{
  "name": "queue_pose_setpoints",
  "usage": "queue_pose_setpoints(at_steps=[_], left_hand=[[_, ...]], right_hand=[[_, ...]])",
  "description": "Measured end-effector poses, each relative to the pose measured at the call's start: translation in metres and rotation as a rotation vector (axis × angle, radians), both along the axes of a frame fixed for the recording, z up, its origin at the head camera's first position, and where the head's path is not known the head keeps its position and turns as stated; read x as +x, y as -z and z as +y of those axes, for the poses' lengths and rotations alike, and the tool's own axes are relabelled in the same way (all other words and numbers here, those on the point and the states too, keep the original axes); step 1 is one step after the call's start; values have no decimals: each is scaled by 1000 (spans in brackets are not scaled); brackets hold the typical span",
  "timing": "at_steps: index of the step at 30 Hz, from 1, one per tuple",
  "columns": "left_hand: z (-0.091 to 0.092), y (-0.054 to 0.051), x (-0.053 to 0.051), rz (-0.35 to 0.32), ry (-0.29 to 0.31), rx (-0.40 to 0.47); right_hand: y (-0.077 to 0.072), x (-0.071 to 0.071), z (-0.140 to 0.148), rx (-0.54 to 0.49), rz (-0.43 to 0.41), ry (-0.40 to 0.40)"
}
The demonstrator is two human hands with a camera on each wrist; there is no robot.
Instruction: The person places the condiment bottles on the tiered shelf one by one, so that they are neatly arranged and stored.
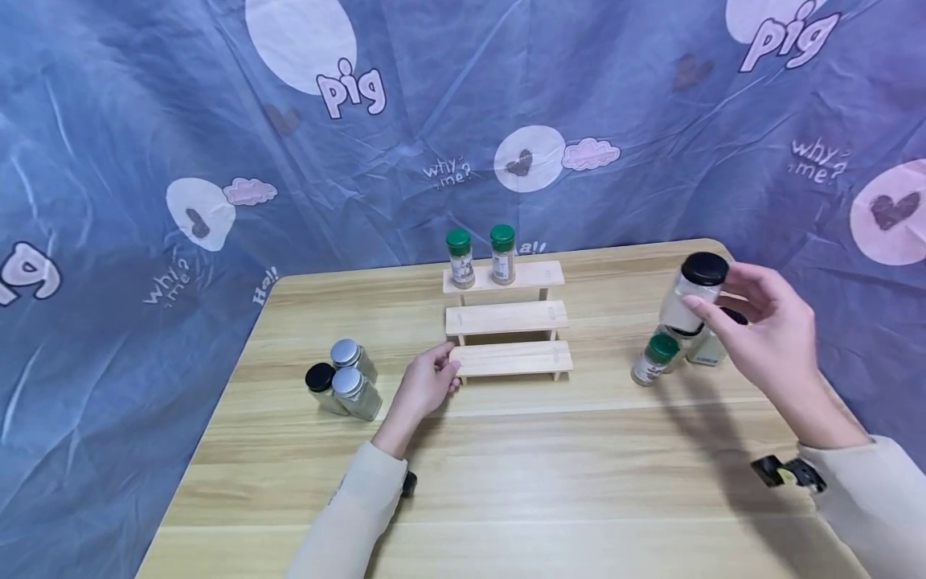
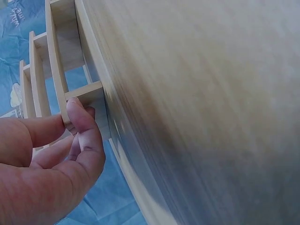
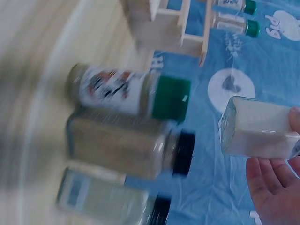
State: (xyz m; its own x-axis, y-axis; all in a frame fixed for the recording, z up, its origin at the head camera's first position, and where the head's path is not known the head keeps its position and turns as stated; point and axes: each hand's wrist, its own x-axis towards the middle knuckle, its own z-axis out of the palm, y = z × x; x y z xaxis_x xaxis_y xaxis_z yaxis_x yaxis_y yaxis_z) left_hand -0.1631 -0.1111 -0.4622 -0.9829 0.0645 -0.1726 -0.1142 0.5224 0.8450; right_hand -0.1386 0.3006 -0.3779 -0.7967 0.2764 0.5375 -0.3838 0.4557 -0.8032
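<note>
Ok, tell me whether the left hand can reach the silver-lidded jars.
Likely yes: nothing stands between the left hand and those jars, though it would need to release the wooden rack.

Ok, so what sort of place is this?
Probably a makeshift tabletop setup indoors, though the room itself is hidden: a printed cloth hangs behind a wooden table, on which stand a small stepped shelf and several jars.

Head view high, forward and down; wrist views close, sideways, rack (image 1: 506,319) common to all
</note>
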Motion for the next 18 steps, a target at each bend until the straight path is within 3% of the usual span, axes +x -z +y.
queue_pose_setpoints(at_steps=[6, 12, 18], left_hand=[[1, 0, -2, -2, -2, -1], [0, 2, -4, -7, -9, -12], [-1, 3, -4, -17, -6, -1]], right_hand=[[-8, -31, -27, -36, -15, -122], [-11, -61, -52, 14, -105, -147], [-7, -86, -77, 2, -131, -192]])
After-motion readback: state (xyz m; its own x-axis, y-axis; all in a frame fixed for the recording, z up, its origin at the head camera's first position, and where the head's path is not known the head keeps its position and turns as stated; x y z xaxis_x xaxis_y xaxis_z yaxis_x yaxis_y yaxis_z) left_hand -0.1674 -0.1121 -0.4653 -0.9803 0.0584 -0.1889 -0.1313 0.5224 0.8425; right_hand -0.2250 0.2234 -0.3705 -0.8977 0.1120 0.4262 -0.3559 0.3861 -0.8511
